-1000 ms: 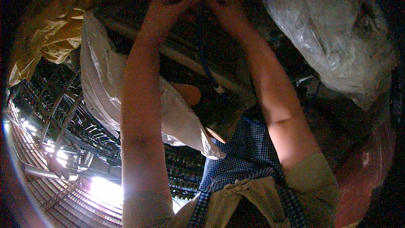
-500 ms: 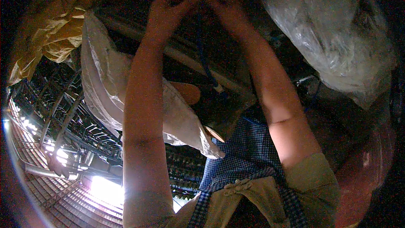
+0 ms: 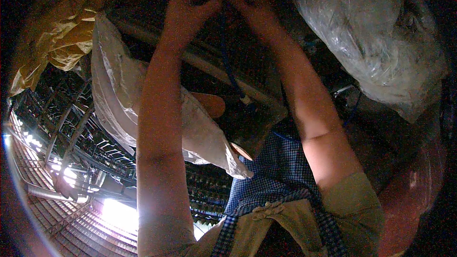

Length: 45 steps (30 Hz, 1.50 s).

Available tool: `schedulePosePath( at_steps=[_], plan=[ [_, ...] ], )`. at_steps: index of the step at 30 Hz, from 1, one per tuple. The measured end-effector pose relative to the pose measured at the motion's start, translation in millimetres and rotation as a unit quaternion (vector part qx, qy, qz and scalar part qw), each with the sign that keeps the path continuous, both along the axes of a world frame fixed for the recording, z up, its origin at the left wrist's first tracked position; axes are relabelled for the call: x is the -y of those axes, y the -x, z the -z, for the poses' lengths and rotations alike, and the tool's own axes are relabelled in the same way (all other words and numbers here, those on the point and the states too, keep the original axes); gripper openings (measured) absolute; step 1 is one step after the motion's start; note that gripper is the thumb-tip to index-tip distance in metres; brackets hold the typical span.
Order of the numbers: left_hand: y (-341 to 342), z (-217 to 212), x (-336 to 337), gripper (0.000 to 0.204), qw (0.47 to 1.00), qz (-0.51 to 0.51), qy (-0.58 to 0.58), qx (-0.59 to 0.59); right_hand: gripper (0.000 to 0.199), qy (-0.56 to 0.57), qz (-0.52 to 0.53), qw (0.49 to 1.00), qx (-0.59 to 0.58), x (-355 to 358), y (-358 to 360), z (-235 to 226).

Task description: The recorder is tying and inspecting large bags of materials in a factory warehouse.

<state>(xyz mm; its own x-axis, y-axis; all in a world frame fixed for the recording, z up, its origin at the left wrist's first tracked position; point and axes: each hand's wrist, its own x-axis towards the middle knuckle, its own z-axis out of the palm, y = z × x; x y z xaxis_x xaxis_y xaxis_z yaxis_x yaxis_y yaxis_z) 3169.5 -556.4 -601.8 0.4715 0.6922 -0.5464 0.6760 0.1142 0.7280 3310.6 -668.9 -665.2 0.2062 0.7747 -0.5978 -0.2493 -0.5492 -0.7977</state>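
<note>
Both arms stretch up to the dark top of the view, where the hands nearly meet. My left hand (image 3: 195,9) is closed, thumb and fingertips pinched together. Opposite it, my right hand (image 3: 254,9) makes a similar pinch, its fingertips close to the left ones. Whatever lies between the fingertips is too dark and small to make out. A thin blue cord (image 3: 225,57) hangs from just below the fingertips and runs down to a small pale piece (image 3: 245,100) by a long bar (image 3: 214,66).
White sheeting (image 3: 204,135) hangs beside my left forearm. Clear plastic wrapping (image 3: 371,38) bulges at the upper right, yellowish crumpled material (image 3: 66,38) at the upper left. A checked blue apron (image 3: 271,171) covers my front. Dark racks (image 3: 62,119) stand at the left, and a reddish surface (image 3: 409,200) lies lower right.
Both hands keep their pinch close together. My left forearm has shifted very slightly to the left; otherwise little differs.
</note>
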Motion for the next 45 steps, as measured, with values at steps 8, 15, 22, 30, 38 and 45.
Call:
schedulePosePath(
  at_steps=[8,15,22,30,38,45],
  plan=[
    [5.6,4.0,-0.7,0.033,0.983,-0.13,0.085,0.102,0.045,0.006,0.043,0.999,-0.032,0.2,2.4,3.6],
    [-5.9,-2.1,12.1,0.031,0.996,-0.077,0.016,0.05,0.043,-0.028,0.038,0.998,-0.028,0.2,6.4,21.7],
    [-6.1,4.8,6.6,0.034,0.998,-0.048,-0.01,0.04,0.035,-0.006,0.059,0.989,-0.135,-5.7,16.0,2.8],
    [0.4,-13.1,6.1,0.032,1.0,0.008,0.002,0.014,0.038,0.009,0.097,0.978,-0.183,-0.9,9.3,-11.2],
    [0.0,-12.1,1.3,0.033,0.999,-0.007,0.012,-0.05,0.037,-0.021,0.015,1.0,0.002,0.7,9.1,6.2],
    [1.0,-12.1,0.0,0.032,0.999,-0.002,0.001,-0.042,0.034,-0.04,-0.007,0.999,0.022,1.3,8.6,11.5]
  ],
)
